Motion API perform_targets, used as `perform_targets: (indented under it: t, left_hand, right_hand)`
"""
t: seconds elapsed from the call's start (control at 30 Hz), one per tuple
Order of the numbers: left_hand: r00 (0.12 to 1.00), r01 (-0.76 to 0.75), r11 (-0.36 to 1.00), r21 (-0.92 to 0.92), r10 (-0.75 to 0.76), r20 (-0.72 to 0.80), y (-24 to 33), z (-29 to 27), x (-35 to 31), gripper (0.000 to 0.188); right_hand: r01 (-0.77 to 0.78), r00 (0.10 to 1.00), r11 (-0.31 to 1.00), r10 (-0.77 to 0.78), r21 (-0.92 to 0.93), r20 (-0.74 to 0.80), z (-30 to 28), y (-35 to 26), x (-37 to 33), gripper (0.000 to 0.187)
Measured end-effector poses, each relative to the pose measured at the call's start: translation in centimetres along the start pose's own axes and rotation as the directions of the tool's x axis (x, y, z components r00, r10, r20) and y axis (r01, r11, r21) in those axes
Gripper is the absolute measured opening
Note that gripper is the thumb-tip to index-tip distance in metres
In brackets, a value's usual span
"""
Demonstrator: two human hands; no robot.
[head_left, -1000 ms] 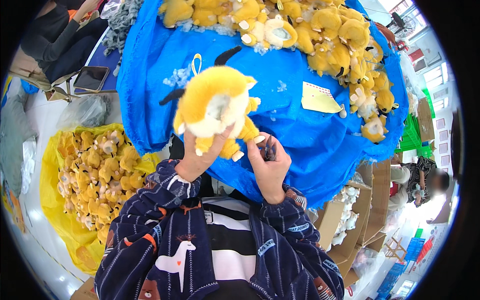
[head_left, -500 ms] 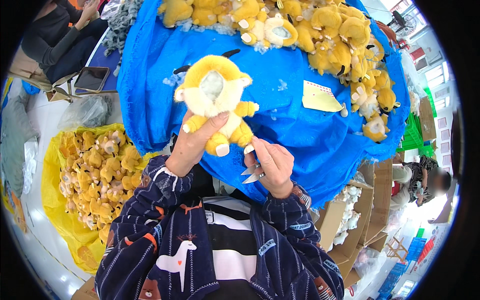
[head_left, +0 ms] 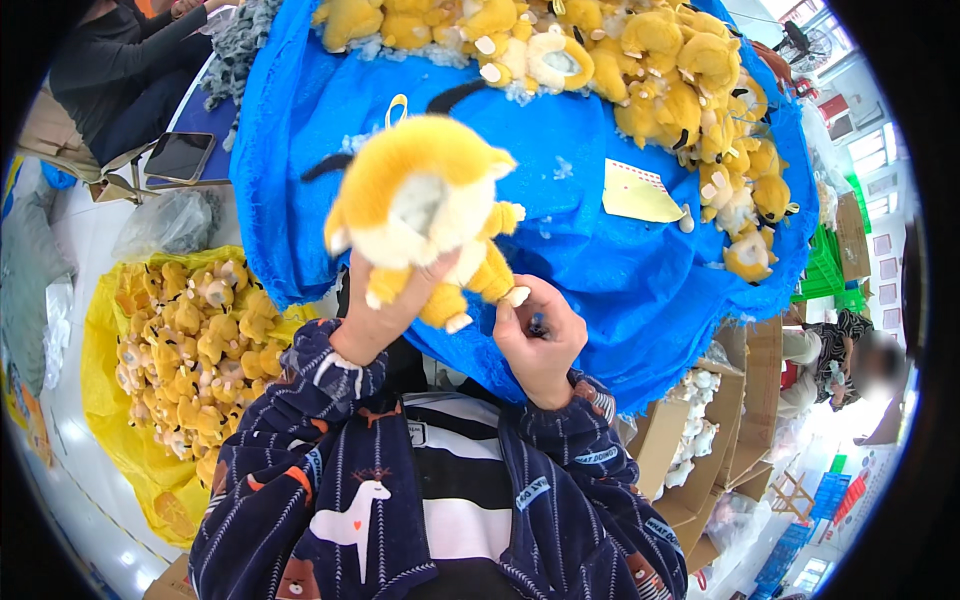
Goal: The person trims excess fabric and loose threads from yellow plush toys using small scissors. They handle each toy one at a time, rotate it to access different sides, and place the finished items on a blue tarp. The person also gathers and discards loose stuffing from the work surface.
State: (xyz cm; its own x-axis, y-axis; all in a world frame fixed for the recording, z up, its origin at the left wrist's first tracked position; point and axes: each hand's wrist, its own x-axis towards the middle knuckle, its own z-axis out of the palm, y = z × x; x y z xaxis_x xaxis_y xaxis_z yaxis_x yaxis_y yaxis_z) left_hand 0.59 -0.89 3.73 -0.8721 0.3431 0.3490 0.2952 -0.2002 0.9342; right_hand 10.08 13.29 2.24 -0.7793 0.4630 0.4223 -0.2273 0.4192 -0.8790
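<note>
Left hand (head_left: 392, 308) grips plush (head_left: 420, 228) round the body, above blue sheet (head_left: 575, 235) | right hand (head_left: 545, 342) pinches its foot (head_left: 517, 296), dark thing (head_left: 538, 324) tucked inside, maybe snips from here | keep body steady, foot taut

Main surface on my feed is a rumpled blue sheet (head_left: 570, 230); I can't see what's under it. Yellow plush toys (head_left: 705, 65) heap along its far and right edges, white fluff (head_left: 563, 168) scattered, pale yellow card (head_left: 640, 192) lying right of centre. Left: I have a blue tabletop (head_left: 218, 150) with grey plush pieces (head_left: 240, 55), dark phone (head_left: 180, 157) at its corner. White floor (head_left: 75, 400) carries a yellow sack (head_left: 165, 495) full of plush, plus a clear plastic bag (head_left: 165, 225).
</note>
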Motion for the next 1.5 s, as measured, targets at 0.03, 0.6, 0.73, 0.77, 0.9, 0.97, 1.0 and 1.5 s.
perform_targets:
  t: [0.03,0.6,0.73,0.77,0.9,0.97,1.0,1.5]
  left_hand:
    - [0.993,0.119,0.977,-0.179,-0.121,-0.001,0.3,0.1,0.4,0.040]
    - [0.872,0.488,0.706,-0.513,-0.419,0.253,-1.8,0.3,1.8,0.039]
    - [0.893,0.451,0.760,-0.469,-0.381,0.242,-1.9,0.1,1.8,0.042]
    - [0.897,0.442,0.771,-0.459,-0.374,0.236,-1.8,0.1,1.8,0.043]
    - [0.932,0.361,0.831,-0.422,-0.333,0.142,-1.9,0.4,1.6,0.041]
    - [0.941,0.338,0.860,-0.381,-0.322,0.106,-1.8,0.5,1.4,0.042]
    - [0.944,0.330,0.865,-0.378,-0.311,0.112,-1.8,0.7,1.4,0.042]
    - [0.891,0.449,0.782,-0.433,-0.354,0.284,-2.2,-0.4,0.9,0.045]
  right_hand:
    - [-0.126,0.992,0.983,0.123,0.131,0.033,0.0,0.2,-0.2,0.027]
    - [-0.772,0.608,0.229,0.539,0.593,0.583,-1.4,-0.6,2.2,0.016]
    - [-0.729,0.678,0.473,0.597,0.495,0.429,-0.9,-1.8,2.7,0.020]
    - [-0.726,0.686,0.512,0.587,0.458,0.430,-0.9,-1.6,2.7,0.023]
    - [-0.715,0.699,0.603,0.594,0.355,0.399,-1.0,-2.2,3.2,0.020]
    - [-0.714,0.700,0.604,0.590,0.354,0.403,-1.1,-2.0,3.2,0.022]
    - [-0.720,0.694,0.584,0.590,0.375,0.413,-1.1,-1.6,3.2,0.024]
    - [-0.570,0.682,0.796,0.322,0.202,0.657,-1.0,-0.7,2.1,0.030]
